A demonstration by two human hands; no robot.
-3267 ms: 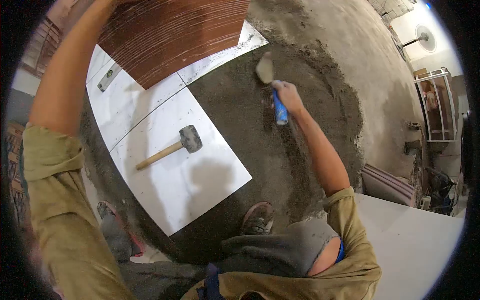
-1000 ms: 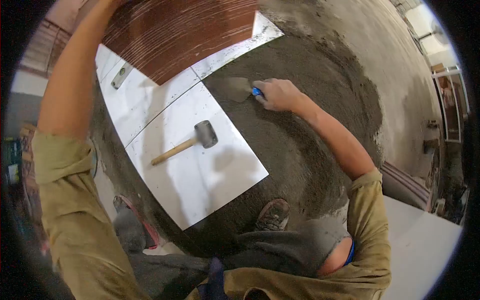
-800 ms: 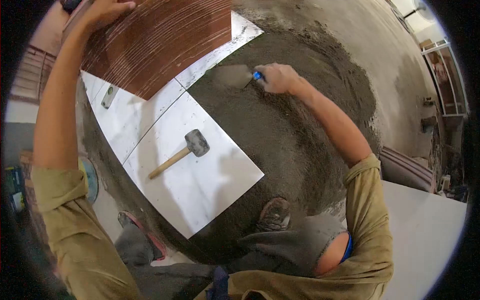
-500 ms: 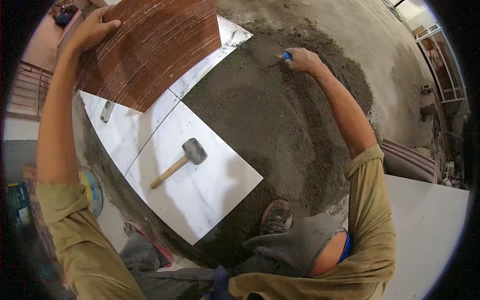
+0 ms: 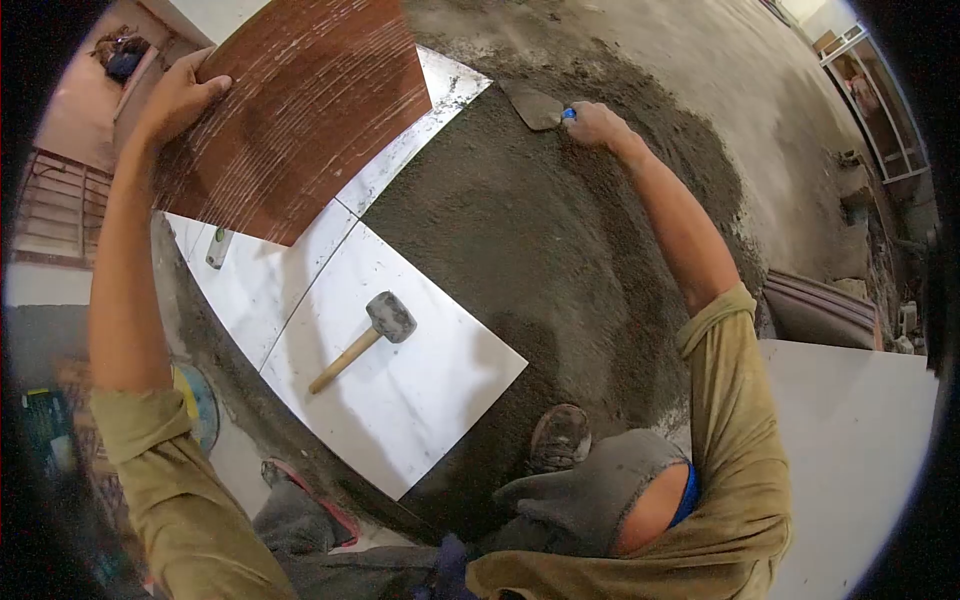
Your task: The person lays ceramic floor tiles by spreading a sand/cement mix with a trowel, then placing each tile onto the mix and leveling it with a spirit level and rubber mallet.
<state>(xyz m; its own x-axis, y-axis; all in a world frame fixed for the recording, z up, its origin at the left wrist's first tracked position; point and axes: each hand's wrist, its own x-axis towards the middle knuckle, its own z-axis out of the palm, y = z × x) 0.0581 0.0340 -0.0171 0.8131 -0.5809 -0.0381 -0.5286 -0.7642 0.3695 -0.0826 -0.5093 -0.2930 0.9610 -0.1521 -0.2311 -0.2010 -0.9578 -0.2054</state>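
My left hand (image 5: 185,100) grips the left edge of a large tile (image 5: 310,120), which is tilted up with its ridged reddish-brown back toward me. In my right hand (image 5: 598,127) is a trowel (image 5: 535,108) by its blue handle, its pointed blade low over the grey mortar bed (image 5: 460,210). White marbled tiles (image 5: 430,400) lie beside the mortar. A rubber mallet (image 5: 391,317) with a wooden handle rests on the nearest one. Partly covered by the raised tile, a small level-like tool (image 5: 218,247) lies on another white tile.
My shoe (image 5: 560,437) stands on the mortar's near side. A large pale panel (image 5: 840,440) lies at the right, with a stack of tiles (image 5: 822,312) behind it. A round bucket-like container (image 5: 200,405) is beyond my left arm. A white-framed panel (image 5: 880,100) stands far right.
The trowel blade, smeared by motion before, now shows sharply near the corner of the white tiles. The raised tile has shifted slightly left and down in view; the mallet still lies on its tile.
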